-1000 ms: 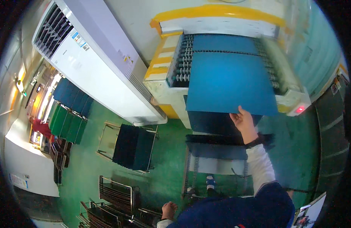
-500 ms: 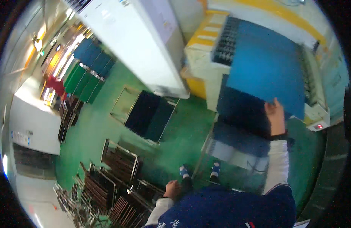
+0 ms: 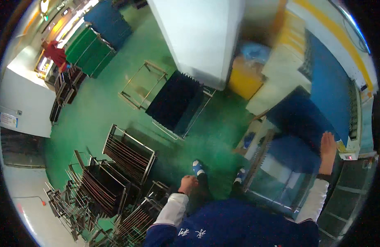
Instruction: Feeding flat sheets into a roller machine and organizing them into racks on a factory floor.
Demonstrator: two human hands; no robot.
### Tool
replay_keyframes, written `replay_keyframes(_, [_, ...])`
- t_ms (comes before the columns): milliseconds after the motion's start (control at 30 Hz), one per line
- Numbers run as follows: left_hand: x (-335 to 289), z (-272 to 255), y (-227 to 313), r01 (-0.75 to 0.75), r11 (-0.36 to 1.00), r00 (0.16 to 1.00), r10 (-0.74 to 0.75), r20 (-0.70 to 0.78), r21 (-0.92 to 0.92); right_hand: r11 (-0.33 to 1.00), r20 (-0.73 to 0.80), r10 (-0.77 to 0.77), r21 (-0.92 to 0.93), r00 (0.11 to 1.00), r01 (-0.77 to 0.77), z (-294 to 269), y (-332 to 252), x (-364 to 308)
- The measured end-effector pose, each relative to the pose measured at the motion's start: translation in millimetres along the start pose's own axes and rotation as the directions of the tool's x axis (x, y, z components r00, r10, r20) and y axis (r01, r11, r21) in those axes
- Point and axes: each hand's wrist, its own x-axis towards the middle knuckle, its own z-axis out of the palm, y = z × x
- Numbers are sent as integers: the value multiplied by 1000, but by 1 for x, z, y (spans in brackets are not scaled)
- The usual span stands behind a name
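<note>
My right hand (image 3: 328, 147) reaches forward with fingers stretched flat against the near edge of a large blue sheet (image 3: 330, 88) lying on a yellow and white machine (image 3: 280, 53). A darker blue sheet (image 3: 297, 117) sticks out below it, over a glass-topped frame (image 3: 276, 177). My left hand (image 3: 188, 183) hangs at my side, loosely curled and holding nothing, just above a metal rack (image 3: 155, 206). My feet in blue and white shoes (image 3: 198, 168) stand on the green floor.
A cart of dark blue sheets (image 3: 177, 103) stands ahead on the floor, next to an empty metal frame (image 3: 140, 84). Several slotted metal racks (image 3: 128, 154) crowd the lower left. A big white cabinet (image 3: 198, 37) rises ahead. Green and blue stacks (image 3: 93, 47) stand far left.
The view has swung left and down, so the machine and blue sheet slid to the right edge. My right hand stays on the sheet's near edge. My left hand remains low at my side.
</note>
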Motion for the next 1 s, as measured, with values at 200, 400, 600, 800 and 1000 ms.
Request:
replay_keyframes(200, [-4, -74, 117, -53, 984, 955, 100, -280, 172, 981, 98, 80, -184, 992, -61, 35, 68, -29])
replay_keyframes(400, [1, -100, 182, -69, 974, 943, 134, -304, 214, 963, 9, 232, -145, 973, -229, 89, 127, -100])
replay_keyframes(600, [25, -117, 166, -39, 999, 977, 41, -209, 16, 940, -128, 286, -154, 950, -304, 76, 161, -124])
replay_keyframes(800, [35, -102, 178, 101, 992, 941, -71, -332, 75, 848, -210, 485, -124, 849, -515, 48, 222, -145])
replay_keyframes(1000, [46, -81, 232, 98, 983, 958, -51, -283, 156, 749, -346, 598, -78, 722, -658, 55, 279, -134])
